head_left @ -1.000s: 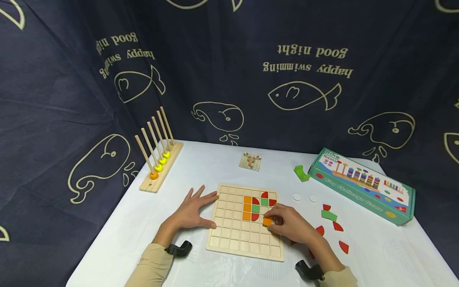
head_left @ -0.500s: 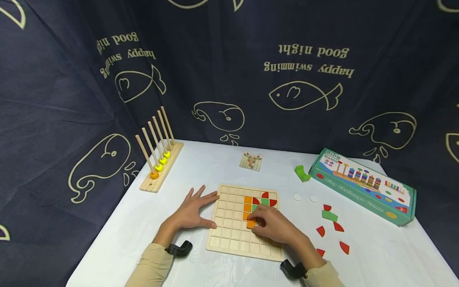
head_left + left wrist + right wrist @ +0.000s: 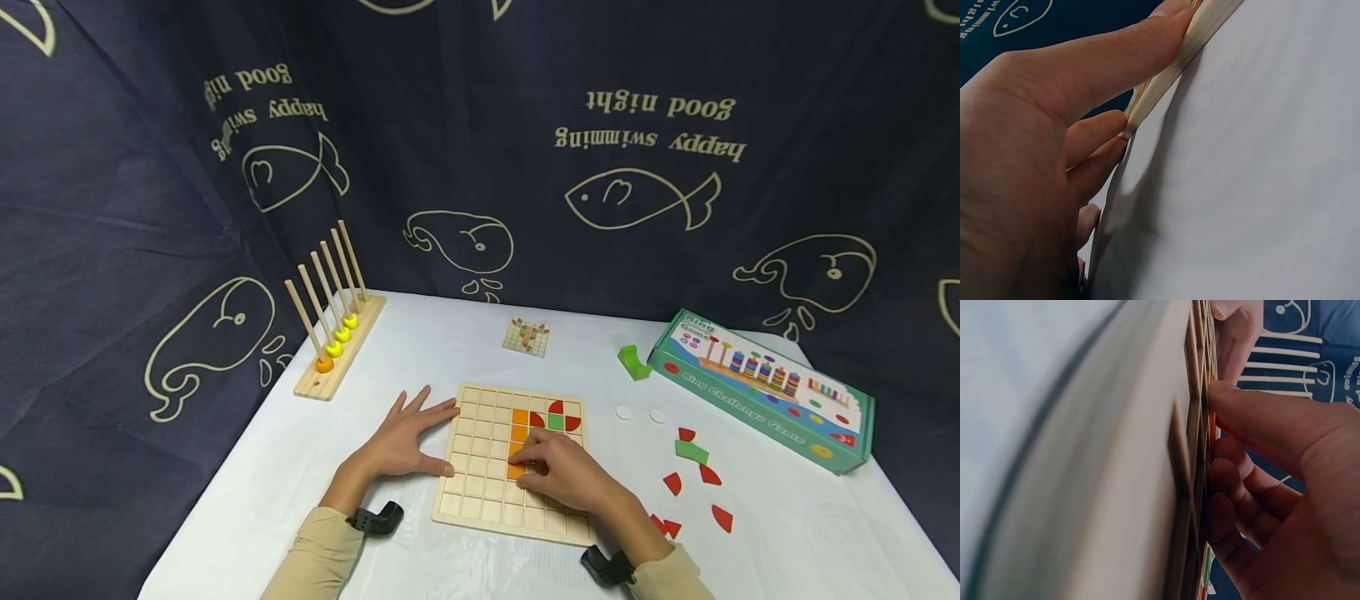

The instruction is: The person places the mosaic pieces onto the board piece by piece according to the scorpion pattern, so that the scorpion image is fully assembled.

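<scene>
My right hand [image 3: 566,471] pinches an orange square tile [image 3: 515,472] between thumb and fingers, right at a cell of the wooden grid board [image 3: 480,492]. Directly above it on the board runs a column of other orange square tiles [image 3: 520,425]. To the right of that column lie red quarter-circle tiles [image 3: 557,407] and a green square tile [image 3: 556,422]; my fingers hide part of this pattern. In the left wrist view the thumb of my left hand [image 3: 1041,125] rests on the board's edge; in the head view this hand lies spread along the left side.
Loose red quarter-circle pieces [image 3: 722,518], a green piece [image 3: 692,452] and white discs [image 3: 623,412] lie to the right. Behind the board are a small pattern card [image 3: 527,337], a green curved block [image 3: 633,363] and a game box [image 3: 761,392]. A peg stand [image 3: 318,385] stands back left.
My right hand has carried the orange square tile leftward across the board, to the cell below the orange column. My left hand has stayed at the board's left edge.
</scene>
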